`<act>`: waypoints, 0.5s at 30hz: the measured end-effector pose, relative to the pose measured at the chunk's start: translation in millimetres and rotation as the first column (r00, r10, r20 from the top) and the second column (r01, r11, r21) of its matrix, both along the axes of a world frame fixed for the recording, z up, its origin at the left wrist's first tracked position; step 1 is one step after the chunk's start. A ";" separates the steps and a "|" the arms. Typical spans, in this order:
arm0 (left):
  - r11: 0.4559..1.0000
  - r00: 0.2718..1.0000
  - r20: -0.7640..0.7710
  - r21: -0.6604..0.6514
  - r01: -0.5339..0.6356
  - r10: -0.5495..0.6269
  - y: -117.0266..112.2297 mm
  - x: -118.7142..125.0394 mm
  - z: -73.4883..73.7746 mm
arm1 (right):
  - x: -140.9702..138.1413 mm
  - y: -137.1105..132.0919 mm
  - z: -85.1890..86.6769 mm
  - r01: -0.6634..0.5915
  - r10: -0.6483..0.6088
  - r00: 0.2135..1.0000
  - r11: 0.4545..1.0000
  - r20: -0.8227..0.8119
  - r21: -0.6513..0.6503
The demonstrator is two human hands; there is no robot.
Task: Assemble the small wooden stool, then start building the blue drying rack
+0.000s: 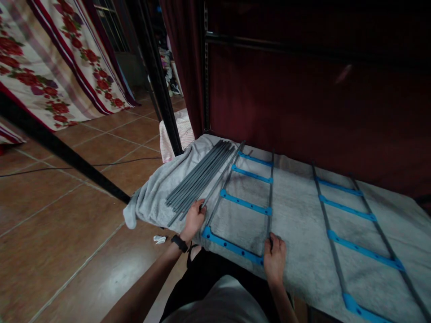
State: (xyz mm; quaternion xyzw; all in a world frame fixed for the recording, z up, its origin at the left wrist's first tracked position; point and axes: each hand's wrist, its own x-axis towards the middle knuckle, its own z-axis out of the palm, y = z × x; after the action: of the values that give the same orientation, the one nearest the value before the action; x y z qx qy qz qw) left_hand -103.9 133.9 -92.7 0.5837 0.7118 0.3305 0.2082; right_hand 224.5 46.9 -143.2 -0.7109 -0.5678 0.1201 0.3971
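Note:
A ladder-like frame lies on a grey cloth-covered table [299, 211]: two grey rods joined by several blue crossbars [245, 203]. My left hand [193, 220] pinches the near end of a loose grey rod [222, 175] beside the frame's left side. My right hand [274, 258] is closed on the near end of the frame's right rod [270, 197], next to the nearest blue crossbar [232, 246]. A bundle of several spare grey rods [198, 177] lies to the left of the frame.
A second frame with blue crossbars [350, 211] lies on the right half of the table. A dark red curtain [303, 89] hangs behind. Black metal posts [158, 76] stand at left over a brown tiled floor, with a floral cloth [50, 58] beyond.

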 end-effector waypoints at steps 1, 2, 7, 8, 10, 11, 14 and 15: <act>1.000 1.000 -0.023 -0.008 -0.010 0.010 0.1 -1.0 -0.4 | 0.1 0.2 -0.8 -0.001 0.001 1.000 1.000 0.003 0.005; 1.000 0.999 -0.049 -0.017 -0.014 0.014 -0.2 -2.0 -0.4 | 0.1 0.4 -1.5 -0.002 0.002 1.000 1.000 0.007 0.008; 0.998 0.996 -0.092 -0.065 -0.022 0.016 -3.1 -4.1 2.0 | 0.3 0.8 -4.3 0.001 -0.001 1.000 1.000 -0.005 0.003; 0.997 0.996 -0.083 -0.072 -0.023 0.017 -3.3 -4.1 2.6 | 0.4 0.8 -4.8 0.000 0.000 1.000 1.000 -0.010 0.001; 0.997 0.998 -0.060 -0.071 -0.017 0.012 -3.2 -4.3 3.6 | 0.7 0.7 -5.8 0.002 -0.002 1.000 1.000 -0.026 -0.001; 0.998 0.999 -0.052 -0.061 -0.010 0.007 -3.0 -4.4 4.1 | 0.8 0.8 -6.2 0.003 -0.003 0.999 1.000 -0.035 0.000; 1.000 0.999 -0.044 -0.024 0.012 -0.013 -2.6 -4.8 5.1 | 1.1 1.5 -6.2 0.008 -0.008 0.998 1.000 -0.057 0.002; 1.000 0.999 -0.044 -0.018 0.017 -0.018 -2.7 -5.0 5.1 | 1.2 1.8 -5.8 0.010 -0.009 0.998 1.000 -0.061 0.004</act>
State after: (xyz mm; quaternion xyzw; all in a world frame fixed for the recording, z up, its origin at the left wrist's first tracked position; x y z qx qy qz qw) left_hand -108.9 131.2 -87.6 0.5954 0.7139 0.3094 0.2003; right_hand 225.7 48.7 -148.9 -0.7088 -0.5522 0.1388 0.4164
